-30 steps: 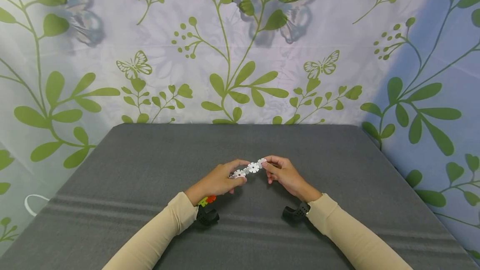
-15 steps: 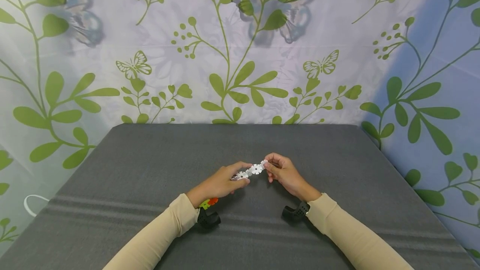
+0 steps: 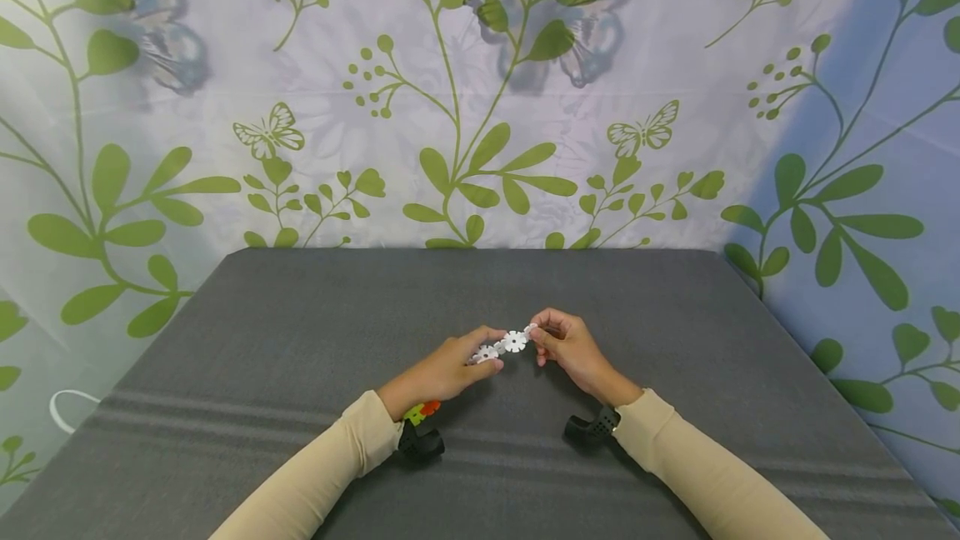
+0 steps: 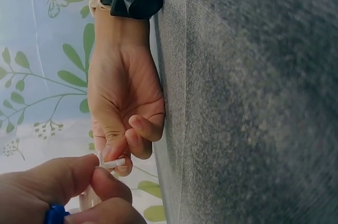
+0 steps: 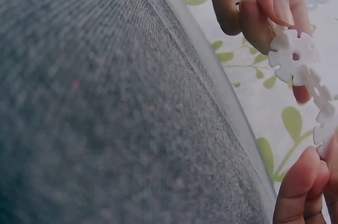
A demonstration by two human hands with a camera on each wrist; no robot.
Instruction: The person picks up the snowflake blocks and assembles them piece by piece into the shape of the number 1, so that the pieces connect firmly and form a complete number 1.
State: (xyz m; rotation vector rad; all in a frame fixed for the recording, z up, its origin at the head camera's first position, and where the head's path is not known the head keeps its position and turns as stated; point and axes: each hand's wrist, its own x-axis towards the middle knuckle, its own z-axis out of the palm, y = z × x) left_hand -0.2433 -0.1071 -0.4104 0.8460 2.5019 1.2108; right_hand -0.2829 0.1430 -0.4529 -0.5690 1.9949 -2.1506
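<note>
Between the two hands, above the table, stretches a chain of white notched interlocking discs (image 3: 514, 342), linked at angles to each other. My left hand (image 3: 448, 365) grips its left part between thumb and fingers. A blue piece (image 4: 55, 214) shows at the left hand's fingers in the left wrist view. At the other end my right hand (image 3: 562, 344) pinches the last white disc (image 5: 328, 124) with thumb and fingertips, which partly cover it. Yellow-green and orange pieces (image 3: 422, 412) show just under the left wrist; how they join the rest is hidden by the hand.
A grey cloth-covered table (image 3: 337, 298) lies under both arms. Behind it hangs a curtain (image 3: 450, 107) printed with green leaves and butterflies. Each wrist wears a black strap mount (image 3: 590, 427). A white cord loop (image 3: 69, 408) shows at the left table edge.
My left hand has shifted slightly to the right, closer to the right hand, carrying the white chain and coloured pieces with it. The right hand stays almost in place, still pinching the end disc.
</note>
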